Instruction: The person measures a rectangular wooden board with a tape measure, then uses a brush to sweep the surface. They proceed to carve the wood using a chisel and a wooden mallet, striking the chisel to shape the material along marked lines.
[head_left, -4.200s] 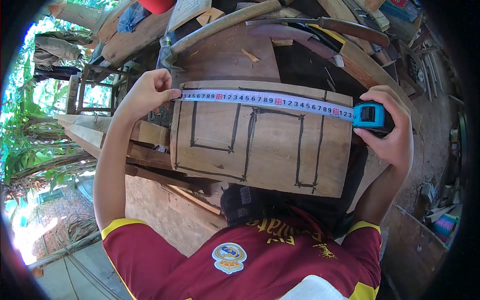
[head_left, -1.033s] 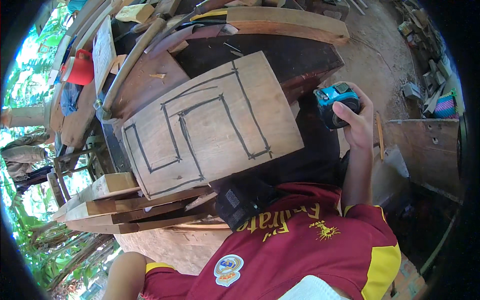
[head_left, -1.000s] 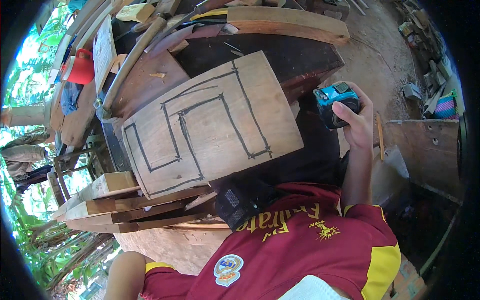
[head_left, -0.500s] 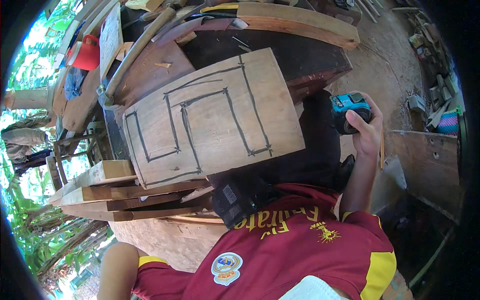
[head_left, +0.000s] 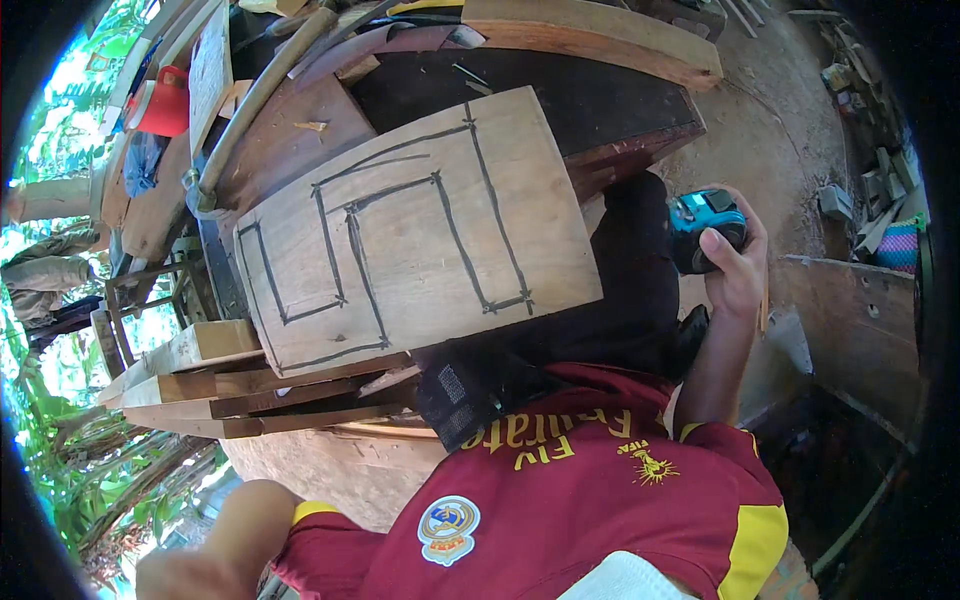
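Observation:
My right hand [head_left: 739,262] is closed around a compact teal-and-black tool [head_left: 708,228], held up to the right of the board; its exact kind does not show. The thumb presses on its black rounded side. A light plywood board [head_left: 420,240] marked with thick dark lines forming angular shapes lies tilted across the bench and against my black-clad leg [head_left: 640,240]. Neither hand touches it. At the lower left edge, my left hand [head_left: 185,578] is smeared by motion, close to my bent arm, and its fingers cannot be made out.
Stacked timber pieces [head_left: 230,385] jut out at the board's near left. Beyond lie a dark bench top [head_left: 600,95], a curved wooden beam [head_left: 590,40], a long wooden handle [head_left: 265,100] and a red jug [head_left: 165,105]. A wooden panel [head_left: 845,320] stands at right.
My left hand has swung into view, blurred, at the lower left. My right hand still grips the tool. The board appears slightly farther left in the picture.

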